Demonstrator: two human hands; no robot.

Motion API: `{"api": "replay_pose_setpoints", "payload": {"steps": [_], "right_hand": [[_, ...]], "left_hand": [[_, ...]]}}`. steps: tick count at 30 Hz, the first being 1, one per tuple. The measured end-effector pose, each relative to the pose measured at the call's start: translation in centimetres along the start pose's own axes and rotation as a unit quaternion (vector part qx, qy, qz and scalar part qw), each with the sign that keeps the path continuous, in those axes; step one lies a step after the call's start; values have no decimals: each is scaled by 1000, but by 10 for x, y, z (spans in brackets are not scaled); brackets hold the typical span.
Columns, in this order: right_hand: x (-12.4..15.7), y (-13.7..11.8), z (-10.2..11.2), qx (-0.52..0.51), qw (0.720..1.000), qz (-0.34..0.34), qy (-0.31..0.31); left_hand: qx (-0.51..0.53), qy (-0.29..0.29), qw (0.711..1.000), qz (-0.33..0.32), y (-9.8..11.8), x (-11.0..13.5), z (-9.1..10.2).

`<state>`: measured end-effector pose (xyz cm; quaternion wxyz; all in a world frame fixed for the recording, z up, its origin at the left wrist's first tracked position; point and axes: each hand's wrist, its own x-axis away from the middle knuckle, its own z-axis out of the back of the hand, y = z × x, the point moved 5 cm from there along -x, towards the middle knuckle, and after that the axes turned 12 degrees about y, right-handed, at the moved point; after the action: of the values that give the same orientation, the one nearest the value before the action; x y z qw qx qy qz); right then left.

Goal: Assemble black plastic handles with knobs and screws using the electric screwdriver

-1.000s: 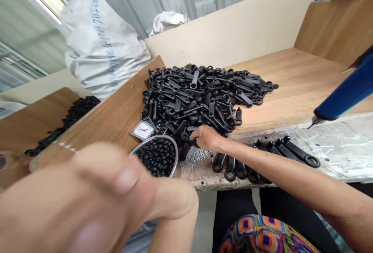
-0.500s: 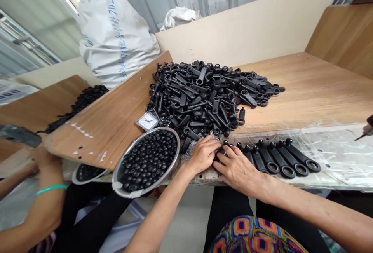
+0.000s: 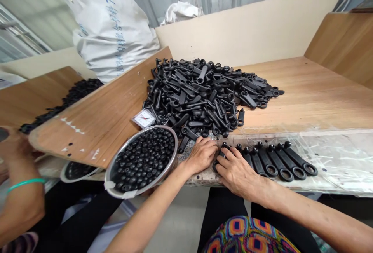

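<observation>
Left hand: back upward, fingers bent, held close together, tips pointing away from body and toward right hand. Left forearm bare, slanting up from lower left. Right hand: back upward, knuckles bent, fingers pointing left and forward. Right forearm bare, reaching in from lower right. Hands near each other; both palms hidden, grip unconfirmed.

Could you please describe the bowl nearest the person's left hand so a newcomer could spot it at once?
Find the big heap of black handles on the wooden bench. Nearer the camera, left of the left hand, sits a round metal bowl full of black knobs. Unlike the partly hidden bowl farther left, it shows two white patches on its rim.
</observation>
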<state>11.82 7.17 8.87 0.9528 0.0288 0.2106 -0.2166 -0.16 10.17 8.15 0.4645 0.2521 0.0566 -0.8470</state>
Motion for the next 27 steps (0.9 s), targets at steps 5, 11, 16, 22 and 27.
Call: {"api": "replay_pose_setpoints", "payload": {"steps": [5, 11, 16, 22, 27], "right_hand": [[1, -1, -3, -15, 1000, 4, 0], [5, -3, -6, -14, 1000, 10, 12], [7, -4, -6, -16, 1000, 8, 11], [9, -4, -5, -38, 999, 5, -5], [8, -1, 10, -66, 998, 3, -18]], "left_hand": [[-26, 7, 1000, 1, -9, 15, 6], [-54, 28, 998, 10, -6, 18, 13], [-55, 24, 998, -11, 6, 4, 8], [-53, 12, 998, -20, 6, 1, -1], [-60, 43, 997, 4, 6, 16, 11]]}}
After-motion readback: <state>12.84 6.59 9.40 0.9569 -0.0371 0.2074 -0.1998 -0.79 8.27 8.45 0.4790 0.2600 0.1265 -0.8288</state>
